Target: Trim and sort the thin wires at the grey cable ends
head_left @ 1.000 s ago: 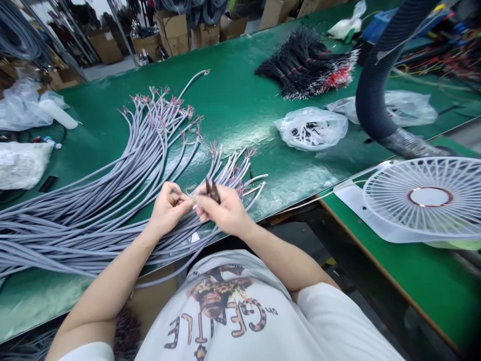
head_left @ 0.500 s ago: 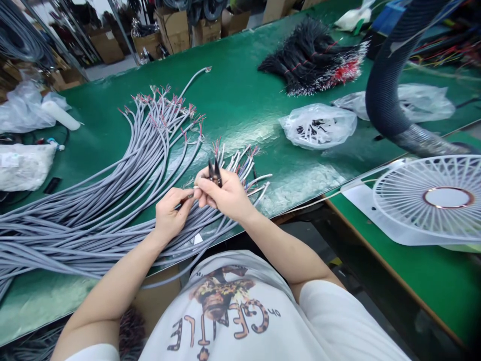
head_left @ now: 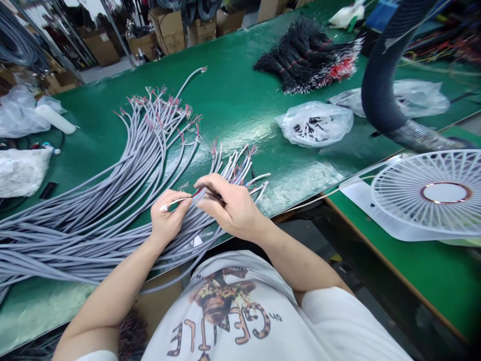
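Note:
My left hand (head_left: 166, 220) pinches a cable end between thumb and fingertips. A white strand (head_left: 173, 203) sticks out to the left of the pinch, and thin red and dark wires (head_left: 197, 192) show on its right. Close beside it is my right hand (head_left: 236, 205), thumb and forefinger parted around those wire tips. Inside its curled fingers sits a dark shape, the small black-tipped cutters (head_left: 217, 194), mostly hidden by the hand. Under both hands lie grey cables (head_left: 150, 235) with stripped ends; another fanned bunch of grey cables (head_left: 150, 135) with red and white wire ends lies beyond.
Across the green table (head_left: 233, 95) lie a bundle of black wires (head_left: 300, 55) and a clear bag of small black parts (head_left: 314, 124). A black hose (head_left: 381, 85) and a white fan (head_left: 424, 193) stand at the right. Plastic bags (head_left: 22, 173) lie at the left.
My right hand has turned and opened its thumb and forefinger; the cutters' tips, upright before, are now tucked within it. The white strand now shows left of my left hand's pinch.

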`<act>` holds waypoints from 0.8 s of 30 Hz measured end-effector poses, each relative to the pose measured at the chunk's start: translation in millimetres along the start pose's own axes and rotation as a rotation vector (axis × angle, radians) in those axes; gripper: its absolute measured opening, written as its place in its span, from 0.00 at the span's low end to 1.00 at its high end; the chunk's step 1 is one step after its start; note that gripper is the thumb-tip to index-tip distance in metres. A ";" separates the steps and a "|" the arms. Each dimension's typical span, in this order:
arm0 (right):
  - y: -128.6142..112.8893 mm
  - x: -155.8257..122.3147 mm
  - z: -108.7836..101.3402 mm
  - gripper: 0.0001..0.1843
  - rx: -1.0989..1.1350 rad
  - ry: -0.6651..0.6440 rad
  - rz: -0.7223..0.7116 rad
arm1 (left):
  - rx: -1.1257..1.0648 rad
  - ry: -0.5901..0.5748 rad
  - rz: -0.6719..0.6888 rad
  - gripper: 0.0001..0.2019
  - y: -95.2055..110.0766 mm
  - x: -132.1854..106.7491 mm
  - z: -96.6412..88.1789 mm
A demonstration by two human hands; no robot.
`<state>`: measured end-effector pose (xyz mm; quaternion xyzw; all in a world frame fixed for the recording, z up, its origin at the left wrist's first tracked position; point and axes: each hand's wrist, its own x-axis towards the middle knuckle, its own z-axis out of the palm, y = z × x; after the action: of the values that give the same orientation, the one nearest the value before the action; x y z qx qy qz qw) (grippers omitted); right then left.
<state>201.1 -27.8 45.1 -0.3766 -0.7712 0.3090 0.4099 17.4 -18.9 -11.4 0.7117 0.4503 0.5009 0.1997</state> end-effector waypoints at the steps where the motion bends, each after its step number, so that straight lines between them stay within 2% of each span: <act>1: 1.1 -5.4 -4.0 0.16 -0.052 -0.038 0.046 | 0.004 -0.009 -0.014 0.03 0.1 0.3 -0.2; 4: 7.6 -19.8 -5.2 0.16 -0.214 -0.121 0.107 | 0.015 -0.030 -0.033 0.02 -2.3 -1.4 -0.4; 12: 21.8 -29.5 16.8 0.18 -0.644 -0.112 0.027 | -0.131 -0.080 -0.118 0.02 -7.5 -6.6 0.3; 24: 23.7 -22.2 18.2 0.20 -0.755 -0.075 -0.069 | -0.130 -0.070 -0.079 0.04 -6.6 -10.5 1.2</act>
<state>201.6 -36.9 9.0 -0.4633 -0.8575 0.0027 0.2237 14.6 -24.2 -22.3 0.6962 0.4372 0.4955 0.2806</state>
